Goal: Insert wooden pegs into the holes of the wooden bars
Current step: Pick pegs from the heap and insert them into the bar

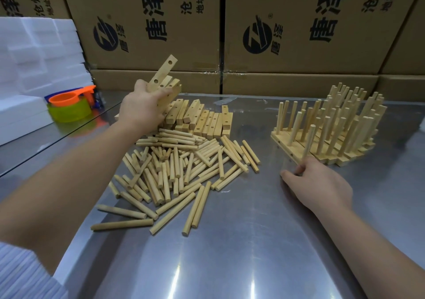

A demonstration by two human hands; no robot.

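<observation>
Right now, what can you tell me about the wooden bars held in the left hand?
The wooden bars are pale, flat, square-edged strips with round holes drilled through their faces. The left hand grips several at once by their lower ends, raised above the pile of loose bars on the steel table. They tilt up and right; one sticks out past the others, showing two empty holes.

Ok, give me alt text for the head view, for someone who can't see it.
Left hand grips several drilled wooden bars above the bar stack; right hand rests by the pegged bars. Loose pegs litter the steel table.
</observation>
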